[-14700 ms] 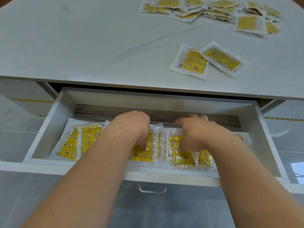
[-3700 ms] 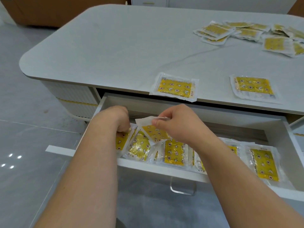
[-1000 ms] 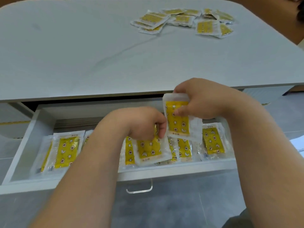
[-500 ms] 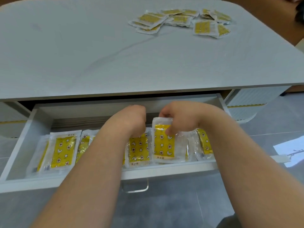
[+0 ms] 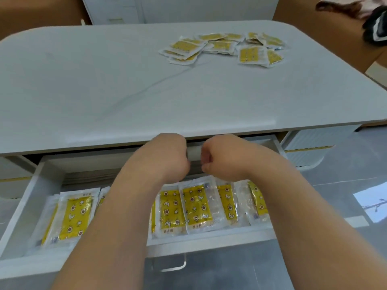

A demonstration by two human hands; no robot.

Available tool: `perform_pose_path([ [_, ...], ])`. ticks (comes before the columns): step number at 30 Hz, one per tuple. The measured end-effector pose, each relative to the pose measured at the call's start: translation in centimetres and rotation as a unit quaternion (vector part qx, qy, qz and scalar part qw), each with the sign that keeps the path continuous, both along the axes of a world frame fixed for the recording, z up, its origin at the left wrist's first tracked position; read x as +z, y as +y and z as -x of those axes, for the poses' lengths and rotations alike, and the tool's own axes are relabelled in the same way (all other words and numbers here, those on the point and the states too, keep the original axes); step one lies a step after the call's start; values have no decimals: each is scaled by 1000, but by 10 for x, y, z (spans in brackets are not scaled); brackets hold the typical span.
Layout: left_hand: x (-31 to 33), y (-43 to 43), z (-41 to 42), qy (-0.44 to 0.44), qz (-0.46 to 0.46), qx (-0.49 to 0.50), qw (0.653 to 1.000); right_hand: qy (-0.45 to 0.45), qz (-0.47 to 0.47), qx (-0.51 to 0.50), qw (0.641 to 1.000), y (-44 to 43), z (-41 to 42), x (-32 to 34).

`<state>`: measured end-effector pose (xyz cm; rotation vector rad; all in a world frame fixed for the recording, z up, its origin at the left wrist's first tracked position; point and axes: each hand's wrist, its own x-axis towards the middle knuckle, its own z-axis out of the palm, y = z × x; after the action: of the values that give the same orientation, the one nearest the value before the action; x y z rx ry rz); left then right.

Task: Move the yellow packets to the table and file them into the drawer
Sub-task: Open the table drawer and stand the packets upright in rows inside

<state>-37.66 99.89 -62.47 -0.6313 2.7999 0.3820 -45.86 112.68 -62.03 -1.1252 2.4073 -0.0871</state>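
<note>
The white drawer (image 5: pixel 39 185) is pulled out under the grey table (image 5: pixel 104 91). A row of yellow packets in clear wrappers stands across it, one at the left (image 5: pixel 73 214) and the nearest in the middle (image 5: pixel 195 206). My left hand (image 5: pixel 167 155) and my right hand (image 5: pixel 226 158) hover side by side over the back of the drawer, just above the packet tops. Both have their fingers curled and nothing shows in them. My forearms hide part of the row. A loose pile of yellow packets (image 5: pixel 222 47) lies at the table's far right.
A metal handle (image 5: pixel 169 266) hangs under the drawer front. White cabinets (image 5: pixel 178 9) stand behind the table, with a dark object (image 5: pixel 374 24) at the upper right. Grey floor tiles with a bright window reflection (image 5: pixel 370 206) lie to the right.
My right hand set its packet upright into the middle of the row and let go. Both hands rose to the back of the drawer, and the view tilted up.
</note>
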Motion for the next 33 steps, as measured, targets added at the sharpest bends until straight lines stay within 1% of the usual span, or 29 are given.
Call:
perform_pose_path([
  [3,26,7,3,106,-36,47,993,20,23,-46,999,17,14,28],
  [5,33,9,18,205,-25,93,974,40,74,-110,990,30,34,39],
  [6,32,8,34,254,-12,107,961,73,111,-152,979,33,51,40],
  [7,30,5,57,296,0,114,948,118,151,-201,961,32,72,37],
  [9,20,-9,115,338,32,99,935,198,224,-304,905,19,126,24],
  [11,8,-31,168,327,114,53,937,247,259,-367,859,3,180,7],
  [12,1,-44,189,314,164,37,934,263,256,-382,848,-3,203,-1],
  [13,-5,-58,207,305,204,25,930,273,246,-387,846,-8,223,-7],
  [15,-15,-85,232,303,242,17,922,283,223,-383,851,-15,255,-17],
  [17,-17,-108,253,298,242,42,922,305,192,-355,862,-22,279,-19],
  [19,-17,-126,270,283,226,71,930,291,165,-346,877,-31,298,-19],
  [23,-22,-142,299,214,173,89,957,270,116,-378,878,-44,330,-27],
  [26,-24,-151,307,167,140,82,972,233,85,-404,881,-48,339,-28],
  [29,-24,-158,311,142,134,64,979,237,109,-376,889,-47,338,-28],
  [31,-25,-160,311,128,132,55,981,238,147,-330,902,-46,335,-27],
  [33,-27,-158,307,126,129,41,983,219,173,-283,917,-43,331,-26],
])
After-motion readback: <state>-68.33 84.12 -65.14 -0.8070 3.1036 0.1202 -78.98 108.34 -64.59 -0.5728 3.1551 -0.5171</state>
